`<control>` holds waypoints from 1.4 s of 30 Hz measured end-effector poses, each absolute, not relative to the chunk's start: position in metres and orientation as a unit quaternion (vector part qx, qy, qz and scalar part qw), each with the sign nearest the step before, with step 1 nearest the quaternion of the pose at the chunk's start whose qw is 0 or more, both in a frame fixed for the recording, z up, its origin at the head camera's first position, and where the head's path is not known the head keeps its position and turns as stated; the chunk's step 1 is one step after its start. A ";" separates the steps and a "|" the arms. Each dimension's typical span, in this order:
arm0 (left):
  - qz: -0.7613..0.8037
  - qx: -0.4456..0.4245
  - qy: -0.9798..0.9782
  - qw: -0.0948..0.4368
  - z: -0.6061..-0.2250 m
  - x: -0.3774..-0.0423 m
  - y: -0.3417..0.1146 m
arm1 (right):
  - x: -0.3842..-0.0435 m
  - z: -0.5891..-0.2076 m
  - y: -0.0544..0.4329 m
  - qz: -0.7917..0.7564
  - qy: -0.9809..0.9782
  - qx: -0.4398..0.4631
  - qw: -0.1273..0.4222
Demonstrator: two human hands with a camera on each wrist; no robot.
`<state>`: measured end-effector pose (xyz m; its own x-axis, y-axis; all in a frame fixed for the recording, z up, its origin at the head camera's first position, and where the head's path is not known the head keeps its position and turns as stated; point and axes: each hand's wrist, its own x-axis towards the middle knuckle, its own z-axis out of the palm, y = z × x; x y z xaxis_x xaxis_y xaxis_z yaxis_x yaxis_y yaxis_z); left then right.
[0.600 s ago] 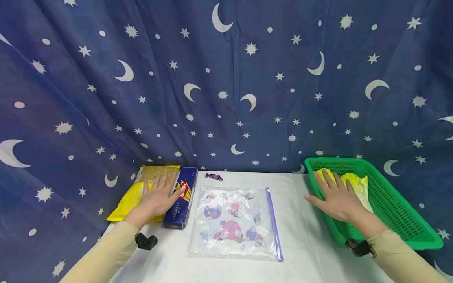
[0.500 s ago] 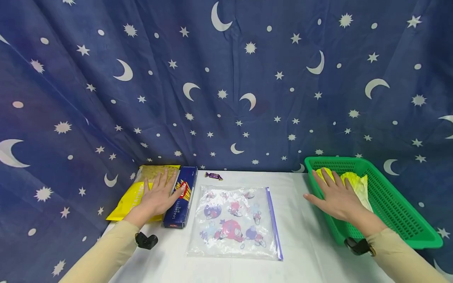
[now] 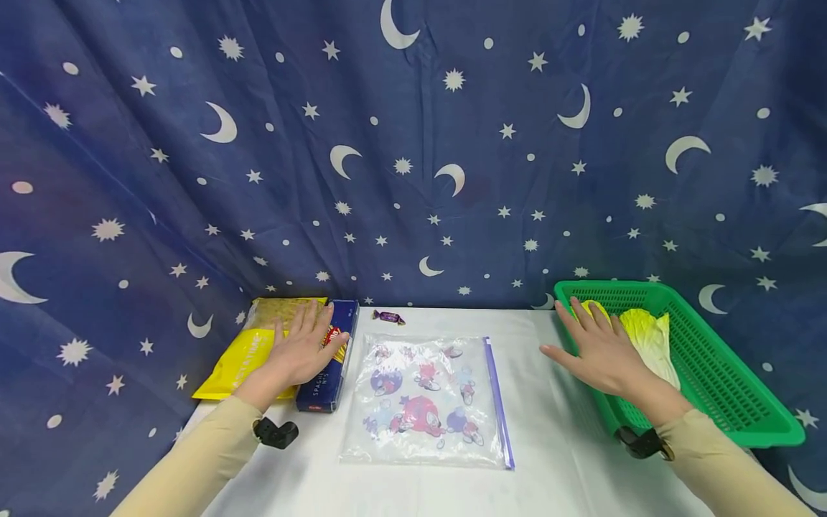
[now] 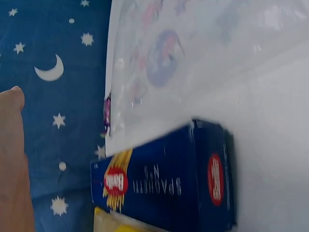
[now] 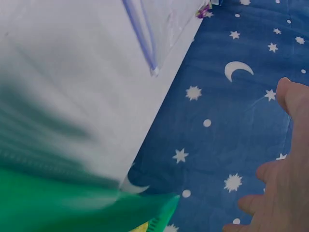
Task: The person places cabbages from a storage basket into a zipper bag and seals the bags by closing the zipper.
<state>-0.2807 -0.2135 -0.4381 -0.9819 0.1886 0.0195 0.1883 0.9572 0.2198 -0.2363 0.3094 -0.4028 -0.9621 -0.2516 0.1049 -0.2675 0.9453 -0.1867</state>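
Observation:
My left hand (image 3: 300,350), fingers spread and straight, is over the blue spaghetti box (image 3: 321,384) and a yellow pasta bag (image 3: 247,361) at the table's left; it holds nothing. The left wrist view shows the spaghetti box (image 4: 159,181) below the hand. On the right, my right hand (image 3: 601,352) is held out flat with fingers apart, overlapping the left rim of a green plastic basket (image 3: 730,366). Inside that basket lie leafy yellow-white cabbage heads (image 3: 649,337), partly hidden by the hand. Between the hands a clear zip bag (image 3: 423,402) with coloured cartoon prints lies flat.
A small purple-wrapped candy (image 3: 388,317) lies near the table's back edge, behind the zip bag. The bag's purple zip edge (image 3: 499,406) faces the basket. A dark blue curtain (image 3: 478,143) with moons and stars hangs behind the white table (image 3: 543,431).
Both hands have shifted slightly, the left one to the right and the right one to the left, fingers still spread. The head view has tilted a little; the objects stay put.

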 end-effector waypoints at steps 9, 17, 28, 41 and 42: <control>0.119 0.135 0.984 -0.012 -0.439 -0.277 -0.189 | -0.236 -0.403 0.289 0.131 -0.980 0.143 0.047; 0.120 0.161 0.979 -0.032 -0.449 -0.271 -0.174 | -0.229 -0.404 0.264 0.161 -0.970 0.170 0.063; 0.141 0.189 0.971 -0.025 -0.456 -0.257 -0.134 | -0.218 -0.427 0.238 0.204 -0.955 0.203 0.068; 0.170 0.225 0.959 -0.009 -0.473 -0.244 -0.084 | -0.220 -0.464 0.237 0.293 -0.945 0.140 0.028; 0.173 0.230 0.958 -0.013 -0.474 -0.243 -0.080 | -0.220 -0.466 0.237 0.301 -0.944 0.131 0.025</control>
<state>-0.2433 -0.0803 -0.4740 -0.8940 0.4359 0.1034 0.4446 0.8348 0.3247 -0.2201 0.2374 -0.4658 -0.9644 -0.2327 0.1254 -0.2623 0.7841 -0.5625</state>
